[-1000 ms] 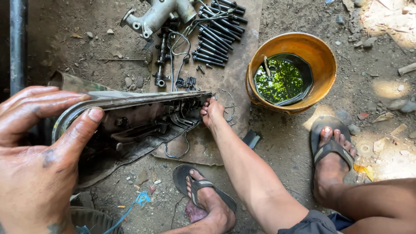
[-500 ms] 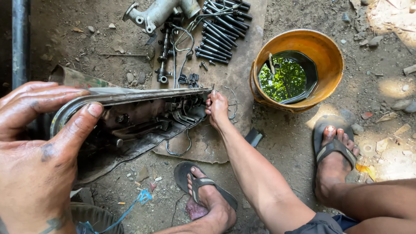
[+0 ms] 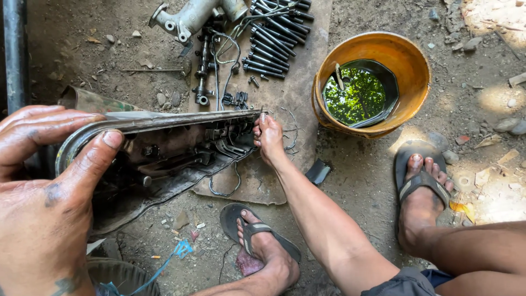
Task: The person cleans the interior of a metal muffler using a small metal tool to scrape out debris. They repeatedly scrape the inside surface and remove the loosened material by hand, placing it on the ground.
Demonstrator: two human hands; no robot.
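**Engine cover held on edge, both hands gripping**

Shifted slightly since a second ago: the right hand has slid a little higher along the far end of the cover, and the whole view has drifted so the bucket sits nearer the top edge; otherwise the hold is unchanged.

Far left: a dark vertical pipe (image 3: pixel 13 52) stands against the dirt. The left hand (image 3: pixel 46 203), greasy, wraps the near end of the long metal engine cover (image 3: pixel 164 151); fingers curl over the upper rim, thumb presses the inner edge. Grip closed on the cover.

The cover stands on its long edge, open side toward the camera, showing grimy inner fittings. It spans from the left hand to the right hand, lower edge over a flat brown board (image 3: pixel 285 109) on the ground.

Above it on the board: a grey cast pipe fitting (image 3: pixel 192 16), a row of long dark bolts (image 3: pixel 274 38), thin bent wires.

The right hand (image 3: pixel 269 138) clasps the cover's far end, fingers closed round the rim.

Below: left foot in a sandal (image 3: pixel 257 241).

Right: an orange bucket (image 3: pixel 408 60) holding dark liquid that mirrors foliage. Beyond it, the right foot in a sandal (image 3: pixel 419 186) on stony ground.
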